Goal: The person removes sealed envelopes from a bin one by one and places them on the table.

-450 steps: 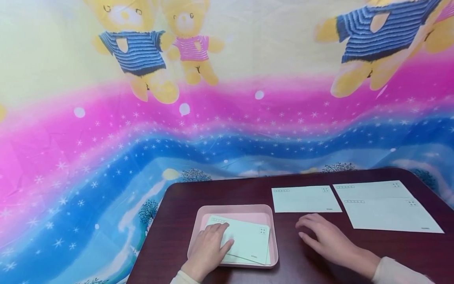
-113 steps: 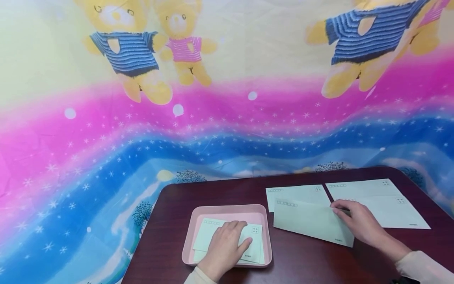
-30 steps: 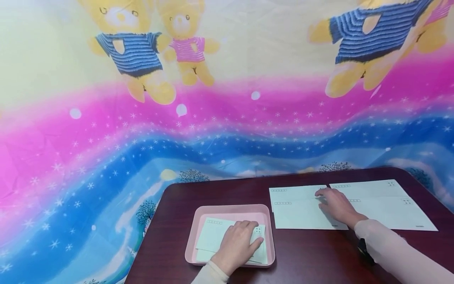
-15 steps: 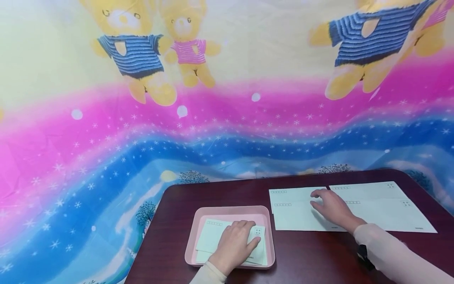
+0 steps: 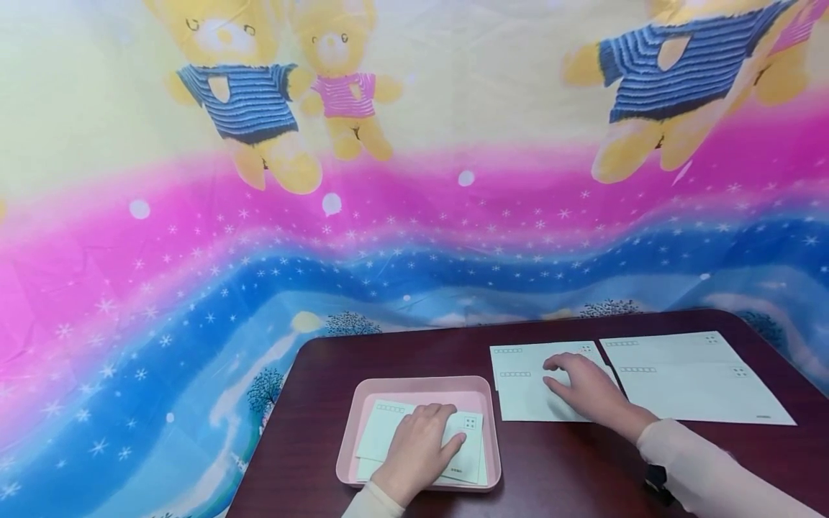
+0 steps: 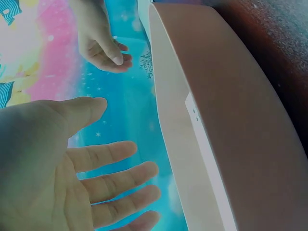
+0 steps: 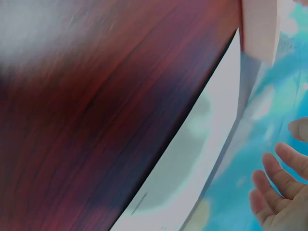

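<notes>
My left hand (image 5: 414,446) hovers over the pink tray (image 5: 492,432), its fingers spread and holding nothing. Beneath it, overlapping pale envelopes (image 5: 385,432) lie in the tray, partly hidden by the hand. In the left wrist view the left hand (image 6: 72,163) is seen palm-on beside the tray's wall. My right hand (image 5: 586,388) is above two overlapping envelopes (image 5: 521,396) on the table, fingers loosely bent, with nothing between them. Part of those envelopes is covered by the hand. The right wrist view shows that hand (image 7: 284,187) apart from the envelope below.
To the right, two more overlapping envelopes (image 5: 699,392) lie flat with a narrow gap from the left pair. The dark wooden table (image 5: 544,475) has rounded back corners. A patterned cloth (image 5: 414,216) with bears hangs behind it.
The envelope my right hand held 3.8 seconds ago now lies overlapping the left table envelope. The right hand has let go and drifted left. The left hand stays over the tray.
</notes>
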The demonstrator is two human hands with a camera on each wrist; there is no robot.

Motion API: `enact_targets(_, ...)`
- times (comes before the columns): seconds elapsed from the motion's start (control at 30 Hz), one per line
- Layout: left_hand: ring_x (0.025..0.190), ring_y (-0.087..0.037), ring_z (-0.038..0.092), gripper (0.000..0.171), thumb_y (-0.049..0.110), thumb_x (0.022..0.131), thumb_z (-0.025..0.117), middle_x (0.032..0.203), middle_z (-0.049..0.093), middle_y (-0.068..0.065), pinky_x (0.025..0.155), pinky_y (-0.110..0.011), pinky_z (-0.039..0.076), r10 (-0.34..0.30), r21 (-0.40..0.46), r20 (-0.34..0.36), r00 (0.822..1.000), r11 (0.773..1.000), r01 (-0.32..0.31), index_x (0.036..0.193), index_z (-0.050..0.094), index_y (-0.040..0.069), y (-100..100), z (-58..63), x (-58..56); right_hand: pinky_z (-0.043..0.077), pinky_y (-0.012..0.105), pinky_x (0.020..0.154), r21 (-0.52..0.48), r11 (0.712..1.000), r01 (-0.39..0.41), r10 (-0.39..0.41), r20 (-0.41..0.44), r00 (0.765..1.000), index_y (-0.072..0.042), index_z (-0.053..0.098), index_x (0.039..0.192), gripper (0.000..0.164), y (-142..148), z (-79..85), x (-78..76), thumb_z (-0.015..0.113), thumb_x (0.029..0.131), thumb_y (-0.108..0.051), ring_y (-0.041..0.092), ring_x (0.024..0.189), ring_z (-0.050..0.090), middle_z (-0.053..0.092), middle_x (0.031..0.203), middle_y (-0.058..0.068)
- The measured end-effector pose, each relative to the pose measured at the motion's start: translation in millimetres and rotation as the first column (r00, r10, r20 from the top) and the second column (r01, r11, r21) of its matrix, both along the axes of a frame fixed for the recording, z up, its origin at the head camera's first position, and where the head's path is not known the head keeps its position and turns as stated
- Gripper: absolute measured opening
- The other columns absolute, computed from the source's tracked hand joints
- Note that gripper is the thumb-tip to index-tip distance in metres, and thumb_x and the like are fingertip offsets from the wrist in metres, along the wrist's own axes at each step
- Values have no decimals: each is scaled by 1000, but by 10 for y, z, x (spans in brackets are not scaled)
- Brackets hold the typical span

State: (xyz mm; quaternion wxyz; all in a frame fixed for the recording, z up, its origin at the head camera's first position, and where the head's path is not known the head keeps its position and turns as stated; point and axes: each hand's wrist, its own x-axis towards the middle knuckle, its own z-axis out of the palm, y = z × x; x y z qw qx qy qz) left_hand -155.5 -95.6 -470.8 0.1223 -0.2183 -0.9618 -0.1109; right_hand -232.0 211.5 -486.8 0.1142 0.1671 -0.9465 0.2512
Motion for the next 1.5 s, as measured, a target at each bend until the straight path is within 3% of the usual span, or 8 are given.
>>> enact_targets(0.53,101,-22,60,41,41,87,60,111,65,-3,77,-41,49,42,7,-19,999,999,-42,117,64,12,-144,9,4,49,39,83,-7,993,-119,118,-38,992,-16,69,102,22,-451,119,187,67,83,-27,16,98,60,66,101,-5)
enact_targets(0.77,99,-22,60,41,40,86,60,109,66,-4,76,-41,49,64,15,-31,997,998,-64,116,64,12,-242,-15,-8,49,38,83,-1,982,-187,186,-110,976,-14,69,98,20,-647,127,250,69,80,-22,14,95,61,67,96,-6)
enact_targets(1.1,103,-23,59,40,39,87,59,111,66,-4,79,-43,49,112,17,-7,994,994,-112,116,64,11,-423,-64,-5,48,39,78,36,960,-279,282,-143,949,-14,69,95,15,-896,44,309,67,82,-20,11,84,59,65,89,-7)
enact_targets(1.5,100,-24,60,41,39,86,60,109,67,-5,78,-42,49,128,-21,-4,992,992,-128,115,64,10,-624,-106,6,47,38,80,87,929,-361,370,-137,919,-10,69,95,21,-1132,-80,356,69,79,-23,10,86,55,65,90,-3)
